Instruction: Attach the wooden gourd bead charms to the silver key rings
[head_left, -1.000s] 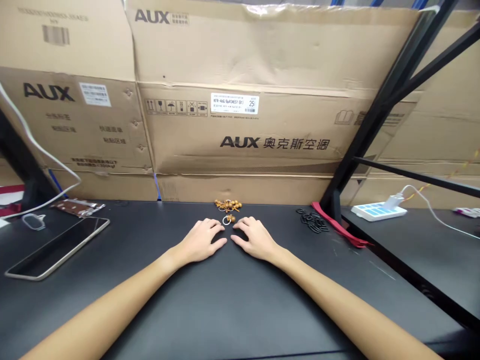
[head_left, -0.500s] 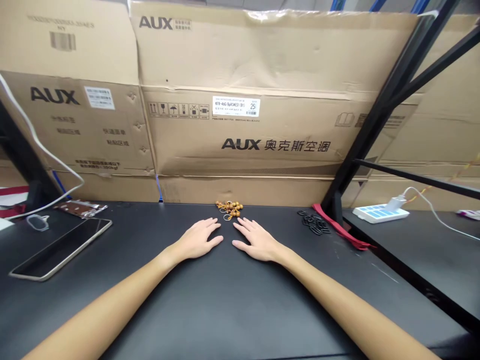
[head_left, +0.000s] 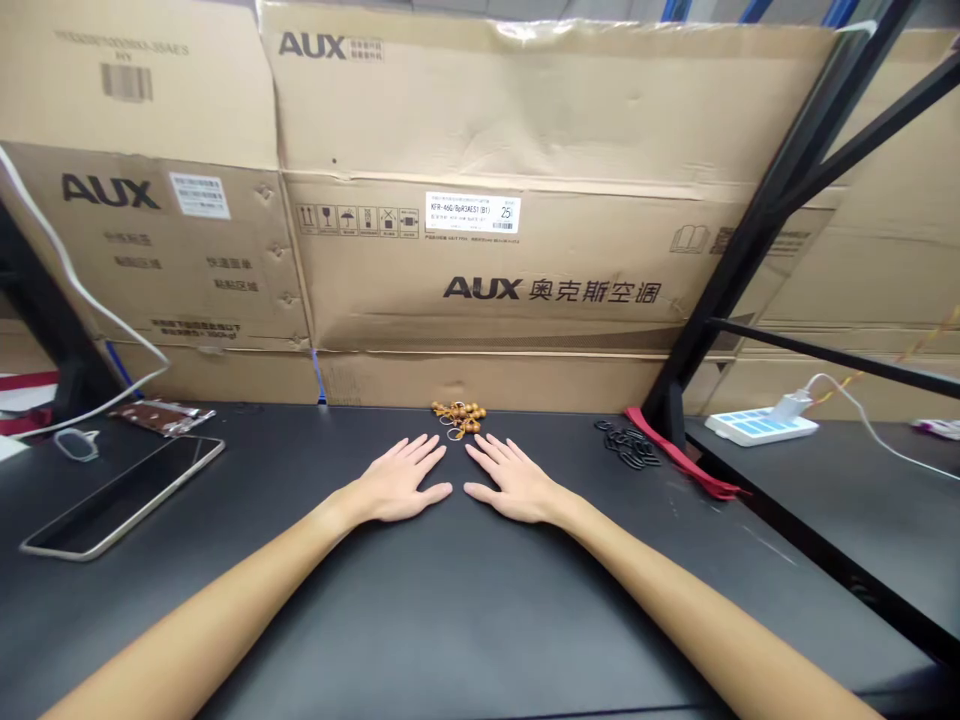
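Both palms face down on the black tabletop [head_left: 465, 600], fingers stretched out and nothing held. My left hand [head_left: 401, 482] lies open, its thumb pointing inward to the right. Mirroring it, my right hand [head_left: 514, 480] is open and flat, with a small gap between the two thumbs. Just beyond the fingertips sits a small pile of amber-coloured bead keychains [head_left: 461, 415] with metal rings; neither hand touches it. Farther right, a heap of black ring-shaped clips [head_left: 630, 446] lies beside a red strap [head_left: 686, 460].
A smartphone [head_left: 127, 495] and a brown packet [head_left: 161, 416] lie on the left, near a white cable [head_left: 71, 265]. Large cardboard sheets [head_left: 480, 120] stand along the back edge. A black metal frame [head_left: 750, 230] rises on the right, with a white power strip [head_left: 761, 427] behind it.
My left hand has spread its fingers wider and its thumb has shifted slightly right. My right hand and the things on the table stay put.
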